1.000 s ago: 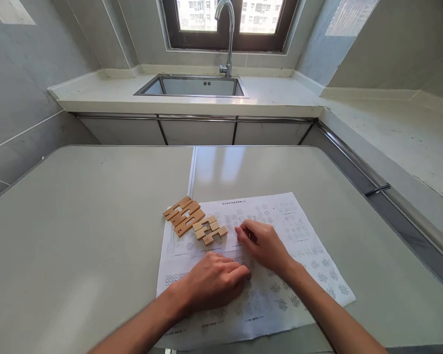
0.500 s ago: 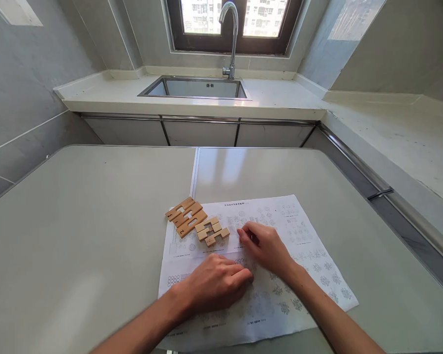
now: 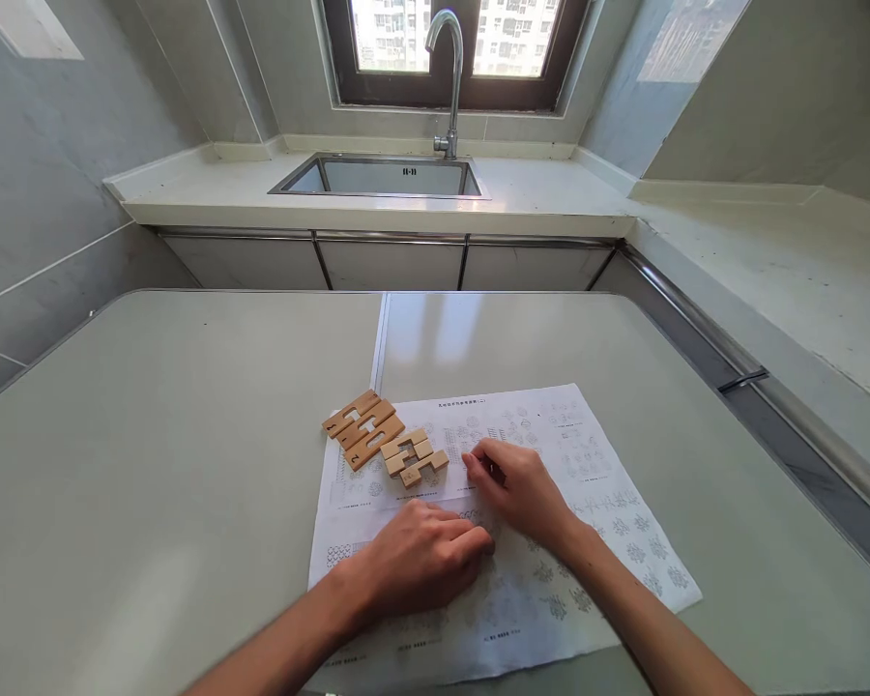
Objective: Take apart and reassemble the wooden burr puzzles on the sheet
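My left hand rests on the printed paper sheet, its fingers curled and their tips hidden underneath. Just up and to the right, my right hand lies on the same sheet with thumb and fingers bent together; whether anything small is inside cannot be seen. Light wooden notched pieces lie grouped on the sheet, left of my right hand and above my left, touched by neither. Beside them, flat darker wooden plates with cut-out slots lie side by side across the sheet's upper left edge.
The sheet lies on a pale table with a seam down its middle. Beyond the table are a white counter, a sink and a tall faucet under a window. Another counter runs along the right.
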`<state>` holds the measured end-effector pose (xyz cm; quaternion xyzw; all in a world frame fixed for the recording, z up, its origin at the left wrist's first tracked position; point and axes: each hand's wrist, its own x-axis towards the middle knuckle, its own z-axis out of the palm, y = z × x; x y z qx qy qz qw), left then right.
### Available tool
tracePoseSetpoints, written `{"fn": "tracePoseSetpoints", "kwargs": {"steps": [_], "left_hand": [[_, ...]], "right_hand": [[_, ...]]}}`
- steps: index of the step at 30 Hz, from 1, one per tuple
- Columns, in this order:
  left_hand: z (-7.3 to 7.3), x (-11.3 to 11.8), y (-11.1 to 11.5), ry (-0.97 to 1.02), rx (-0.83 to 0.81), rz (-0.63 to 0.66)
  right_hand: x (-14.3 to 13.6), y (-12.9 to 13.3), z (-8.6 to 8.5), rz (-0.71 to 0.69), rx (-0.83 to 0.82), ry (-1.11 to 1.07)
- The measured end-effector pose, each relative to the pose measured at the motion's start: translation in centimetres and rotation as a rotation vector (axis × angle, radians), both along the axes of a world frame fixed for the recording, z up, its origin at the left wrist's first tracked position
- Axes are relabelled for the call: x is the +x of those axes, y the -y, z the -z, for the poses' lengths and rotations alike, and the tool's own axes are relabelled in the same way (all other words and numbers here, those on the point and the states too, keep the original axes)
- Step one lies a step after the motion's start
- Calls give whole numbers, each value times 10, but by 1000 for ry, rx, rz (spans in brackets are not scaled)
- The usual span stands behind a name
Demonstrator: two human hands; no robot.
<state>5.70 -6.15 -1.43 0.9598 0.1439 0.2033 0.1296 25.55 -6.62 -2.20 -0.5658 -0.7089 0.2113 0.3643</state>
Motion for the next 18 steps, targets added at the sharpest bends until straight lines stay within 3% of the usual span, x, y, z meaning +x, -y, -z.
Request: {"fn": "tracePoseSetpoints", "kwargs": {"steps": [18], "left_hand": [[-2, -1, 0, -14, -8, -4]], "right_hand": [[-1, -1, -3, -16, 8, 10]]}}
